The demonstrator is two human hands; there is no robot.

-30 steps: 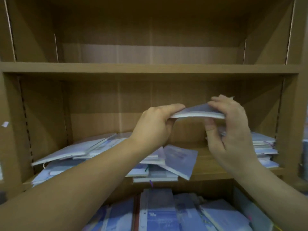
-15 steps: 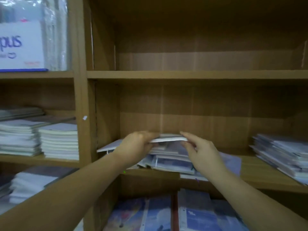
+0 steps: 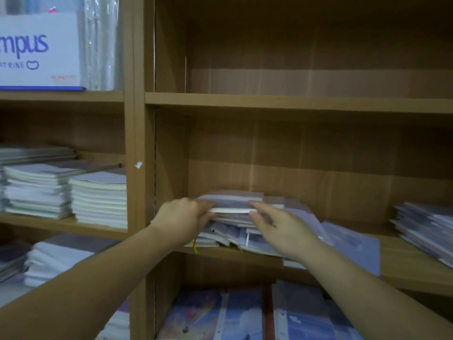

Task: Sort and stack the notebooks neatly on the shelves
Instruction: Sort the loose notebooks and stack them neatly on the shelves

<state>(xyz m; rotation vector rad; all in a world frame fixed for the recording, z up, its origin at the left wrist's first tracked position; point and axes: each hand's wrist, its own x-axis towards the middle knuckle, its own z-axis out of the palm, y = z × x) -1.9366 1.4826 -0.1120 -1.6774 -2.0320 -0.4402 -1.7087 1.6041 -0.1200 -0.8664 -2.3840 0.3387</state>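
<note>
Notebook: a thin notebook [image 3: 232, 204] with a pale lilac cover lies flat on top of the pile [image 3: 230, 233], its white page edge towards the viewer, at the left end of the middle shelf [image 3: 407, 260] in the right-hand bay.
Left hand: the left hand [image 3: 182, 217] grips the notebook's left end, fingers curled together over it.
Right hand: the right hand [image 3: 282, 227] pinches the right end, forefinger along the top and thumb beneath the edge; the other fingers are blurred and I cannot tell how they lie.
Pile: untidy, with covers fanned at odd angles and some jutting over the shelf's near edge.
Loose notebook: one blue notebook [image 3: 350, 244] lies flat just right of the pile, overhanging the near edge.
Right stack: a slanting stack [image 3: 429, 229] sits at the far right of the same shelf, well apart from the pile.
Left bay: two squared stacks [image 3: 98, 197] stand side by side; above them is a white box [image 3: 39, 50] with blue lettering.
Bottom shelf: blue covers [image 3: 245, 315] lie below the hands.
</note>
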